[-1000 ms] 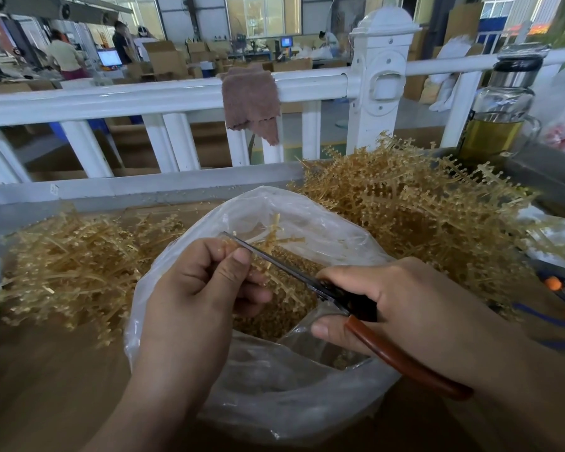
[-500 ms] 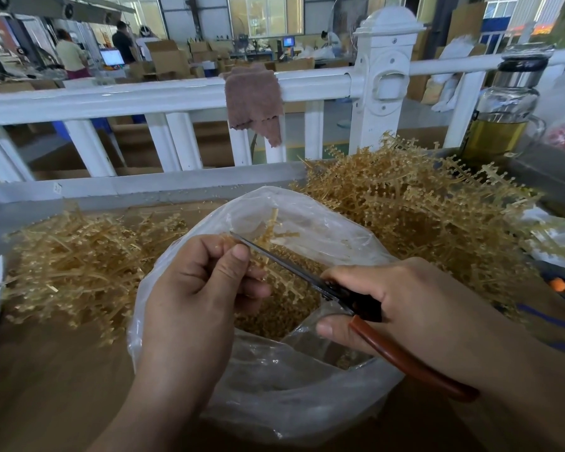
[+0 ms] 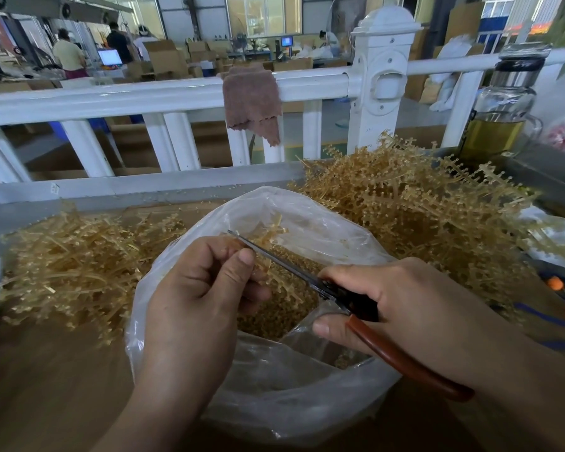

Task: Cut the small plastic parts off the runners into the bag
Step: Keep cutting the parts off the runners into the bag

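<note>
Gripping a tan runner (image 3: 272,235) between curled fingers and thumb, the left hand (image 3: 196,288) was positioned over the left side of the open mouth of the clear plastic bag (image 3: 291,396). The runner projected from the top of that hand toward the far wall of the bag, directly above the opening.

The right hand (image 3: 405,308) sat over the right side of the bag mouth, its fingers curled round the scissors (image 3: 274,260) at the black pivot. The red-brown handle ran back past the near right edge of the bag. The blades lay close together and crossed the bag mouth to the left thumb, meeting the runner there. Whether they were fully closed could not be determined.

Small cut parts (image 3: 274,318) lay heaped inside the bag, below both hands. One pile of runners (image 3: 421,216) stood to the far right of the bag, and a flatter pile (image 3: 72,256) lay to its left. Behind the bag ran a white railing (image 3: 144,96) with a brown cloth (image 3: 252,99) draped over it.
</note>
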